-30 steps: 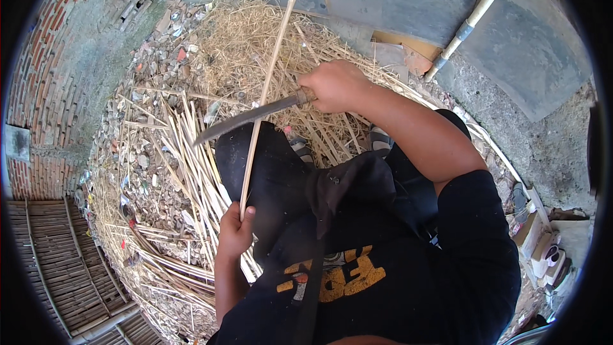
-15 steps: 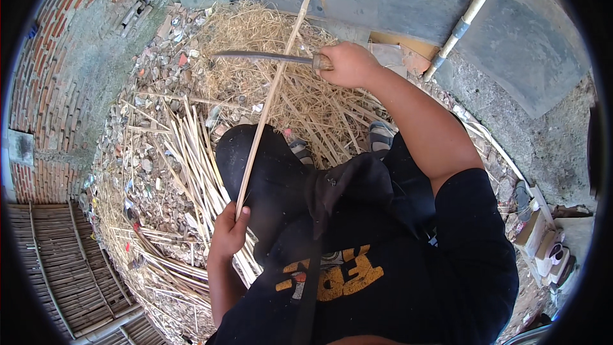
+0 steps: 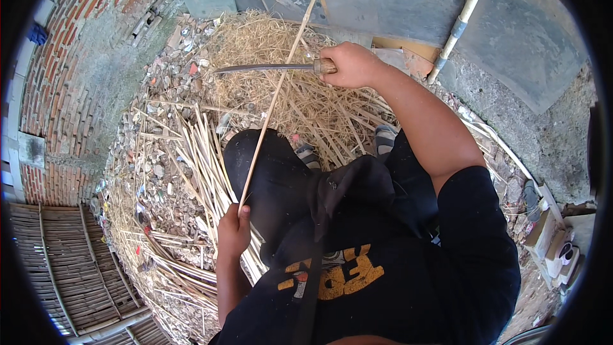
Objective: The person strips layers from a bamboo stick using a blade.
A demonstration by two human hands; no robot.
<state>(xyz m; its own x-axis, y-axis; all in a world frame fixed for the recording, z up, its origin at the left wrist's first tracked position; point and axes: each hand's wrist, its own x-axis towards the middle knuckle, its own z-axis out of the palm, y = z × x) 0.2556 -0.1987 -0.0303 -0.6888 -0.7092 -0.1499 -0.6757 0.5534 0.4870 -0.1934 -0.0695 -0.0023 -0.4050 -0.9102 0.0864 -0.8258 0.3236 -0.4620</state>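
My left hand [image 3: 234, 233] grips the near end of a long thin bamboo strip [image 3: 276, 99] that slants up and away over my knee. My right hand [image 3: 350, 65] is closed on the wooden handle of a long knife [image 3: 268, 68], held out over a heap of straw-like shavings [image 3: 281, 57]. The dark blade points left and crosses the strip near its far end. I cannot tell whether blade and strip touch. My legs in dark trousers lie under the strip.
A pile of split bamboo sticks [image 3: 204, 153] lies left of my knee among rubble. A brick wall [image 3: 83, 57] curves on the left, a woven bamboo panel [image 3: 64, 268] sits lower left, a white pipe [image 3: 463, 19] leans upper right, and sandals [image 3: 562, 252] lie at right.
My right hand has moved the knife from low against the strip's middle up and away, with the blade now level near the strip's far end. My left hand keeps its hold.
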